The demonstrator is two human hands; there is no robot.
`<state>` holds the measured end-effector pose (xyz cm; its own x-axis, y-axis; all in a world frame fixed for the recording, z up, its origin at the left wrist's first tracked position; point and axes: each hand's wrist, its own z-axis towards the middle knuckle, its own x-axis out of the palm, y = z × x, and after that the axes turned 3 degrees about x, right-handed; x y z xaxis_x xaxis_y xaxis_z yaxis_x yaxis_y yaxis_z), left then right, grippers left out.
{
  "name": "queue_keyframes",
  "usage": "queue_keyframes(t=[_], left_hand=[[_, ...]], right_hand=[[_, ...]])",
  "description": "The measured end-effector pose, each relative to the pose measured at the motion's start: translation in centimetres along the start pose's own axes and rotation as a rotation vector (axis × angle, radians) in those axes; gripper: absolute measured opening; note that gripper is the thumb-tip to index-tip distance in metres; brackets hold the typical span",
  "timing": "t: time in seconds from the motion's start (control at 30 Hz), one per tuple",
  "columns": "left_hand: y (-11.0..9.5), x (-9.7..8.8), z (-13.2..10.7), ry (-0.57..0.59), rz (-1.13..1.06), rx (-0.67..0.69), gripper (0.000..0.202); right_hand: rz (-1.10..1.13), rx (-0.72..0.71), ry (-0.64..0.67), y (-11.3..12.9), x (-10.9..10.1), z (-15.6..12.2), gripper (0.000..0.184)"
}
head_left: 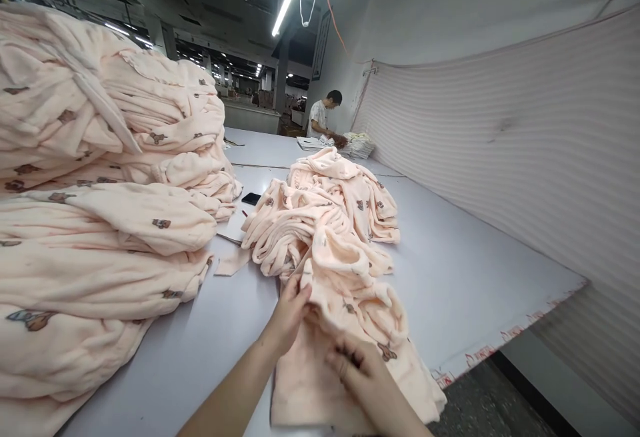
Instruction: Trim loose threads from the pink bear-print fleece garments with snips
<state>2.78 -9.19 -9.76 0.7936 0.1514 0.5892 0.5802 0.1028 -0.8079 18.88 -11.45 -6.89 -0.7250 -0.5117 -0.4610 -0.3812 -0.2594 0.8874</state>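
Note:
A pale pink plush garment (330,384) with small bear prints lies in front of me, its lower part spread flat and its upper part bunched. My left hand (291,310) pinches a fold of it at the left edge, thumb on top. Low over the flat part is my right hand (361,372), its fingers curled in and slightly blurred. Whatever sits between those fingers, if anything, is hidden. Just beyond, more of the same plush pieces (345,190) are heaped loosely and touch the garment.
A tall stack of pink plush fabric (110,224) fills the left side. A phone (251,198) lies on the pale table (450,257) beside the heap. Striped cloth (500,124) hangs along the right. At the far end, a person (320,117) bends over piled pieces (357,145).

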Motion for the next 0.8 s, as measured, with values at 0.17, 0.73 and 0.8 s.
queue_keyframes(t=[0.17,0.73,0.8], left_hand=[[-1.5,-0.5,1.1,0.063,0.049,-0.088,0.031],[3.6,-1.1,-8.6,-0.164,0.538,0.185,0.012],[2.9,-1.3,-8.9,-0.213,0.639,0.25,0.009]], right_hand=[[-0.497,-0.121,0.136,-2.9,4.2,-1.8,0.024],[-0.491,-0.146,-0.073,-0.8,-1.6,-0.2,0.019],[-0.508,-0.108,-0.03,-0.3,-2.0,-0.5,0.019]])
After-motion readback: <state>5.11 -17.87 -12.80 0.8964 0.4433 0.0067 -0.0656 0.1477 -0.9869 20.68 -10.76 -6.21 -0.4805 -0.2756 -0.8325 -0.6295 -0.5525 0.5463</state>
